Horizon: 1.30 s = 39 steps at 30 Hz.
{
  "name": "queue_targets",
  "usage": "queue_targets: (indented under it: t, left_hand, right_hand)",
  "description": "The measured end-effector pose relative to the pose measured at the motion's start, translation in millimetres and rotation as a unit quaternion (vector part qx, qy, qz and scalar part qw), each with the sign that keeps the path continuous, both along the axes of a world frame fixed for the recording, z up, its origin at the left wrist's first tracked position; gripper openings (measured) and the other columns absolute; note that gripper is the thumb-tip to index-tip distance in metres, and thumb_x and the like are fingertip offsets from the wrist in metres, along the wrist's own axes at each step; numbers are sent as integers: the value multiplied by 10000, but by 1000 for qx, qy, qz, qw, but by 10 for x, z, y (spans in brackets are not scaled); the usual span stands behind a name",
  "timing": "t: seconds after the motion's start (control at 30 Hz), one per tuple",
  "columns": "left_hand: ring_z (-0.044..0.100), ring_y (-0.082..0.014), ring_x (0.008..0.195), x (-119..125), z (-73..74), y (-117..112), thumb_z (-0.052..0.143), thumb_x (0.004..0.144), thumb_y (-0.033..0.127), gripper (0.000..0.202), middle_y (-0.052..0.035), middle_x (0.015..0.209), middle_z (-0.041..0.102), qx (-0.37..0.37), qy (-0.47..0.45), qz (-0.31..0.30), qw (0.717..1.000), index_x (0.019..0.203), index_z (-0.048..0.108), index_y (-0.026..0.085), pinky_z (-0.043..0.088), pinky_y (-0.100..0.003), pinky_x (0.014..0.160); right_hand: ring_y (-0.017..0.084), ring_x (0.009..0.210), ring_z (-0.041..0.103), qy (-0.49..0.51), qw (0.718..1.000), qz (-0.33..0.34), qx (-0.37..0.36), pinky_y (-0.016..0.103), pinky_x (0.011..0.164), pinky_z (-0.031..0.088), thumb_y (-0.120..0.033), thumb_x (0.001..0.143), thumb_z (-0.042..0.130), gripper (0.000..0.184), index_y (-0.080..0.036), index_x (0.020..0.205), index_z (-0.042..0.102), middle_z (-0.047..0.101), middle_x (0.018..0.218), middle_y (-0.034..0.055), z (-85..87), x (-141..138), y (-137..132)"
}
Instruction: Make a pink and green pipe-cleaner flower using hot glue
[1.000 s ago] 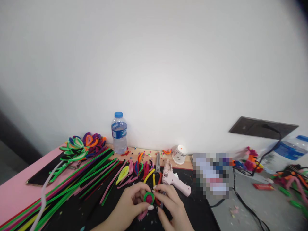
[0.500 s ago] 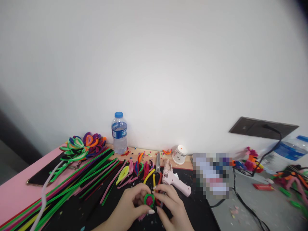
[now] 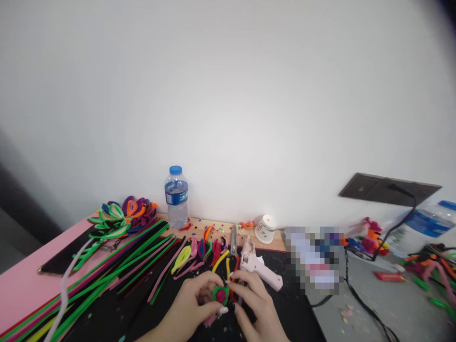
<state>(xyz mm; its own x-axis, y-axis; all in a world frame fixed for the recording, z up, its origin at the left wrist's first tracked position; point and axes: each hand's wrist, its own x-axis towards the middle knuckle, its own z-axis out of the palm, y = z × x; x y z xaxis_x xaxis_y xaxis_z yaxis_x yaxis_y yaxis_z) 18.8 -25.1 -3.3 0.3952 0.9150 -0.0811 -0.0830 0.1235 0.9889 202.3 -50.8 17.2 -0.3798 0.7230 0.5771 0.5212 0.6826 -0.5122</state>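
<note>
A small round pipe-cleaner coil (image 3: 221, 296), with a magenta middle and green rim, is held between my hands. My left hand (image 3: 192, 304) is closed on its left side, thumb below and fingers curled above and behind. My right hand (image 3: 258, 304) bends around the right side, with its upper fingertips at the green rim and its thumb lower down. A bit of pink pipe cleaner (image 3: 209, 320) shows under my left thumb. Just beyond my fingers lie pliers with yellow and red handles (image 3: 223, 255), partly hidden by my right hand. The pink glue gun (image 3: 262, 271) rests right of them.
Loose pipe cleaners (image 3: 107, 280) spread across the left side, near pipe-cleaner flowers (image 3: 117, 216) and a dark tablet (image 3: 64, 259). A water bottle (image 3: 176, 202), scissors (image 3: 234, 240) and paper cup (image 3: 266, 229) stand or lie along the wall. A black cable (image 3: 363, 299) crosses the grey surface at right.
The coil has tilted and shifted very slightly left. My right thumb has moved a little away from its lower edge. Everything else stays where it was.
</note>
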Motion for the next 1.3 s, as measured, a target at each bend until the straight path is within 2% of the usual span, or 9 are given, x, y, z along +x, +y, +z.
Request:
queue_targets:
  t: [0.13, 0.3, 0.5, 0.73, 0.87, 0.97, 1.13, 1.23, 1.3]
  left_hand:
    - [527, -100, 496, -15, 49, 22, 704, 593, 75, 226, 69, 565, 576, -26, -23, 33, 999, 759, 593, 180, 401, -194, 474]
    - [532, -105, 540, -32, 74, 55, 740, 570, 80, 252, 76, 573, 572, -37, -51, 57, 996, 757, 601, 176, 420, -211, 533]
    - [566, -111, 508, -39, 51, 77, 761, 579, 118, 279, 68, 573, 619, -53, -92, 67, 992, 793, 593, 181, 446, -226, 526]
    - [590, -117, 518, -59, 45, 93, 764, 603, 146, 263, 63, 576, 637, -50, -101, 71, 991, 805, 601, 184, 447, -221, 522]
    - [596, -119, 524, -65, 36, 100, 757, 614, 146, 240, 61, 584, 644, -41, -104, 80, 990, 793, 603, 190, 453, -224, 530]
    - [599, -125, 523, -63, 36, 107, 761, 617, 160, 243, 61, 570, 641, -38, -103, 89, 990, 800, 605, 193, 454, -229, 528]
    - [591, -125, 499, -58, 48, 135, 779, 600, 203, 268, 61, 538, 629, -42, -110, 95, 989, 793, 594, 190, 445, -225, 501]
    - [590, -121, 505, -61, 48, 139, 778, 608, 218, 282, 59, 548, 627, -52, -114, 103, 987, 815, 588, 192, 445, -223, 507]
    - [590, -117, 515, -65, 45, 134, 771, 622, 219, 278, 59, 561, 626, -58, -118, 113, 985, 828, 586, 195, 444, -219, 512]
  right_hand:
    - [270, 1136, 510, -59, 991, -117, -11, 422, 925, 467, -43, 792, 447, 501, -213, 1263, 453, 546, 1221, 122, -55, 134, 49]
    - [342, 1092, 490, -152, 947, -283, -23, 529, 831, 446, -22, 694, 457, 556, -205, 1219, 461, 523, 1226, 134, -91, 281, 195]
    - [321, 939, 556, -224, 918, -315, -88, 474, 742, 459, -62, 690, 480, 507, -203, 1177, 494, 584, 1048, 122, -98, 303, 248]
    - [317, 957, 571, -218, 905, -340, -133, 429, 748, 460, -118, 710, 500, 426, -170, 1132, 527, 592, 1036, 133, -106, 310, 268]
    - [313, 938, 579, -205, 904, -339, -163, 430, 782, 441, -107, 696, 495, 366, -163, 1049, 573, 645, 968, 110, -64, 329, 285]
    - [299, 949, 585, -138, 927, -313, -156, 417, 815, 445, -137, 734, 498, 324, -167, 1046, 576, 651, 993, 106, -38, 344, 288]
    - [242, 842, 644, 53, 969, -167, -173, 323, 760, 511, -228, 835, 480, 192, -170, 942, 629, 691, 900, 90, 3, 316, 268]
    - [279, 920, 646, 142, 956, -120, -226, 368, 838, 511, -291, 808, 575, 217, -154, 942, 677, 717, 941, 113, 23, 292, 253]
    - [301, 979, 636, 195, 936, -95, -278, 416, 894, 489, -358, 784, 624, 329, -144, 1028, 676, 716, 1016, 125, 31, 278, 246]
